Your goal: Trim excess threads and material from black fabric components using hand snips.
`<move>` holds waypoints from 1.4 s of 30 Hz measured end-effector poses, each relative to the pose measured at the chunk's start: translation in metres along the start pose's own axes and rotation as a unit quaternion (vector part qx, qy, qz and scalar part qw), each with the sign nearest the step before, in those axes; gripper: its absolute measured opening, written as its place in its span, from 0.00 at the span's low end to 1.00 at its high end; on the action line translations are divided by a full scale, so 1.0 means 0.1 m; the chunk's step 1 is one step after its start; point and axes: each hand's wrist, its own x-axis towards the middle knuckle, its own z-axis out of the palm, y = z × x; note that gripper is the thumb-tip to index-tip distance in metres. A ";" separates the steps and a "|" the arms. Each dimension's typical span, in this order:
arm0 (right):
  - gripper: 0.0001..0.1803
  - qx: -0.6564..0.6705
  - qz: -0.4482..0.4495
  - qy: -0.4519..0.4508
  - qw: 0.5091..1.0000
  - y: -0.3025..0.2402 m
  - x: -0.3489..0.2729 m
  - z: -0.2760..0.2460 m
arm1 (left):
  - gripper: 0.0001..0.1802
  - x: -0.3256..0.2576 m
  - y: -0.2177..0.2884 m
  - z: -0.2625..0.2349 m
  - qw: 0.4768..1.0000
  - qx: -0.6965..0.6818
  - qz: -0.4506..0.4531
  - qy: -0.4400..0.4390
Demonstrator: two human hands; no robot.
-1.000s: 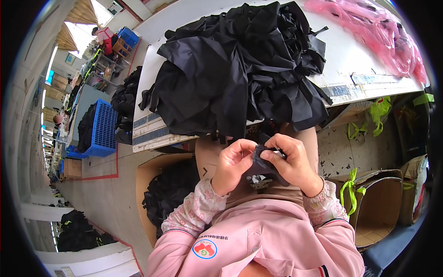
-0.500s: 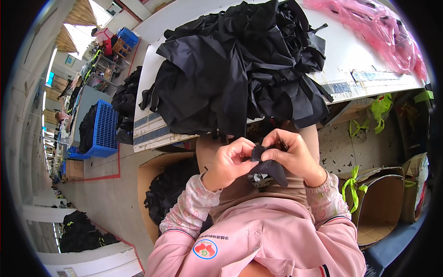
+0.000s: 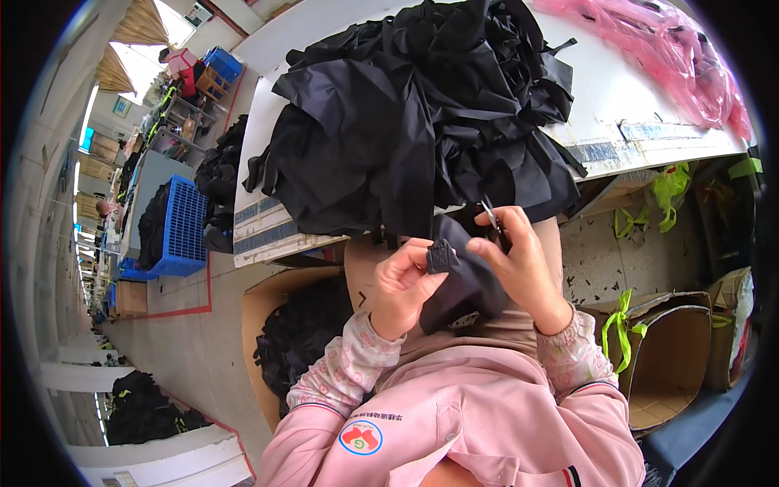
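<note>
White table: we see a pale top, its near edge worn and banded with dark strips.
Fabric heap: on the white table, thin black cloth, creased and folded, drooping over the near edge.
Pink plastic: filmy, wrinkled sheeting on the white table's right part.
Floor: left of the white table we see grey flooring with red lines.
Blue crate: slotted, rigid, left of the white table.
Cardboard box: brown-walled, below the white table's left part, filled with black pieces.
Green ribbon: glossy, knotted, below the white table's right part.
Left hand: pinching the ribbed end of a black cloth piece, which hangs just before the white table's near edge.
Right hand: holding metal snips near that edge; we cannot tell whether its thumb touches the cloth.
</note>
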 end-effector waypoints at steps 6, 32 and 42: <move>0.13 0.246 0.208 -0.181 0.929 -0.24 -0.17 -0.10 | 0.09 0.02 -0.08 -0.02 0.993 0.066 0.065 0.069; 0.19 0.118 0.071 -0.125 0.983 -0.24 -0.28 0.14 | 0.06 -0.06 -0.23 0.00 0.992 0.075 0.082 0.052; 0.17 0.141 0.137 -0.145 0.970 -0.26 -0.31 0.09 | 0.07 -0.07 -0.22 0.03 0.993 0.070 0.085 0.051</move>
